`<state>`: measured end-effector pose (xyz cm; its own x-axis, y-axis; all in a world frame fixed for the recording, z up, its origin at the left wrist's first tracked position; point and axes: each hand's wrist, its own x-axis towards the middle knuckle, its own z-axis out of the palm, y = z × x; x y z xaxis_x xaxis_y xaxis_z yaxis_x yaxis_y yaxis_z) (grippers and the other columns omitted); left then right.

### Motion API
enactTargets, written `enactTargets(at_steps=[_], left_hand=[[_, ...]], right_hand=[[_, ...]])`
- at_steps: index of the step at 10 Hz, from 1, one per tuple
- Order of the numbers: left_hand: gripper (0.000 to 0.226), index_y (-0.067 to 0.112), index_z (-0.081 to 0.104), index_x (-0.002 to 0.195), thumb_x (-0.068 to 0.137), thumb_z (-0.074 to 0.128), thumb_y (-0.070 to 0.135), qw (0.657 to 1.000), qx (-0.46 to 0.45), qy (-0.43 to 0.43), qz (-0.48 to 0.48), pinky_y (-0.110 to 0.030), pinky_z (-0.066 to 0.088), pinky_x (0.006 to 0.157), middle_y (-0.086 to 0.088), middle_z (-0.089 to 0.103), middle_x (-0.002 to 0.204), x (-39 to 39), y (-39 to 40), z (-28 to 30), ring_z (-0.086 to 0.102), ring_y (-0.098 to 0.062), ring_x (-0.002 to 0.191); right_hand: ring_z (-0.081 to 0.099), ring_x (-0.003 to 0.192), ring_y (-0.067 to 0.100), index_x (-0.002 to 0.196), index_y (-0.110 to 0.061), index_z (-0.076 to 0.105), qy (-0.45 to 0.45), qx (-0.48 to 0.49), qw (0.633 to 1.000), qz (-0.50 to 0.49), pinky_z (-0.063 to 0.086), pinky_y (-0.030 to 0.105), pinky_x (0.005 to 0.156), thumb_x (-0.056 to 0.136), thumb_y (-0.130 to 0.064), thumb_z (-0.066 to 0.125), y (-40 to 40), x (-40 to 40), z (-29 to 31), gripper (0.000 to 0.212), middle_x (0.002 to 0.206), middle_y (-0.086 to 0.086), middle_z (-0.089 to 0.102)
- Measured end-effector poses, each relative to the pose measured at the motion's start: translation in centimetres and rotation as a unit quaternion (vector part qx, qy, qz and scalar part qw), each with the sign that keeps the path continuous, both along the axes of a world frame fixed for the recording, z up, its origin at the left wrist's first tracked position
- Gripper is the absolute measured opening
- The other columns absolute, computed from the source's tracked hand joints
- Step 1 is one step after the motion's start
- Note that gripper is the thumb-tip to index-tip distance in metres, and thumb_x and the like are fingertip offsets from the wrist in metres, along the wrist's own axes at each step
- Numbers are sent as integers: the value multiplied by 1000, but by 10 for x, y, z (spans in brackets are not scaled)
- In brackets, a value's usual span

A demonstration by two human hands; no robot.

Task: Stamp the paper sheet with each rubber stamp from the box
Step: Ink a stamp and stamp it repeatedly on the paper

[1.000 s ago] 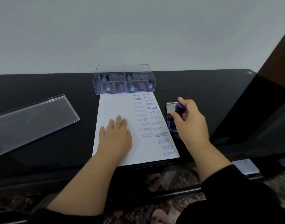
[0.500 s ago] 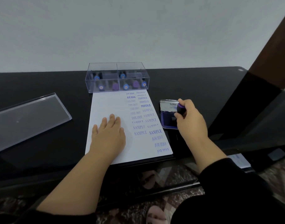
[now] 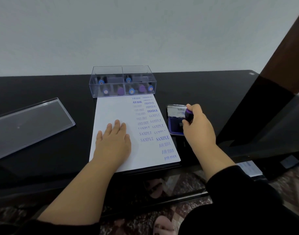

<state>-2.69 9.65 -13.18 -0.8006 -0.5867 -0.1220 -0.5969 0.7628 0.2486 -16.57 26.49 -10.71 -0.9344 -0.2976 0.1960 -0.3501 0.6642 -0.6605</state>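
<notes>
Looks well underway: the paper sheet (image 3: 114, 112) on the counter (image 3: 43, 167) already has AIR MAIL, FRAGILE and SAMPLE prints down its right side. Right hand (image 3: 198, 129) grips a purple rubber stamp (image 3: 188, 115) over the open ink pad (image 3: 176, 123), and the left hand (image 3: 114, 143) lies flat on the sheet. Several stamps sit in the clear box (image 3: 122, 82), so I'd guess more are left.

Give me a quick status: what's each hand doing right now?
Left hand flat on paper sheet. Right hand grips purple stamp on ink pad. Nothing in the way.
</notes>
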Motion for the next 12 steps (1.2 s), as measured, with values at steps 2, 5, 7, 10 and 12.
enactTargets(at_steps=[2,5,7,10,12], left_hand=[[53,21,0,153,103,14,30,1000,8,-18,-17,-37,-5,117,2,-11,159,4,-3,2,-8,-16,146],[53,21,0,152,103,15,33,999,11,-17,-27,-34,-5,117,1,-12,159,9,-7,3,-8,-15,146],[53,22,0,152,103,15,33,1000,8,-22,-12,-37,-5,117,-1,-12,159,10,-3,3,-9,-17,146],[53,21,-1,152,103,15,34,999,9,-33,-13,-37,-6,117,-2,-13,159,11,-4,5,-10,-18,146],[53,21,-2,152,103,15,34,999,11,-35,-16,-37,-6,117,-2,-13,159,11,-5,6,-10,-18,146]], right_hand=[[52,91,13,120,-24,46,20,-7,1000,6,42,30,67,92,-13,56,4,1,1,32,115,-5,57],[59,91,2,110,-33,50,3,-129,989,76,40,3,62,89,-13,62,0,24,14,32,113,-13,61],[51,66,-14,119,-29,54,-30,-110,981,157,39,2,62,86,-17,68,-13,48,8,38,75,-24,49],[51,74,-8,122,-31,53,-10,-33,974,226,39,4,63,87,-21,66,-20,63,3,39,82,-31,46],[50,71,-12,121,-30,55,13,-12,971,239,36,-3,64,87,-21,66,-23,67,-1,37,86,-34,45]])
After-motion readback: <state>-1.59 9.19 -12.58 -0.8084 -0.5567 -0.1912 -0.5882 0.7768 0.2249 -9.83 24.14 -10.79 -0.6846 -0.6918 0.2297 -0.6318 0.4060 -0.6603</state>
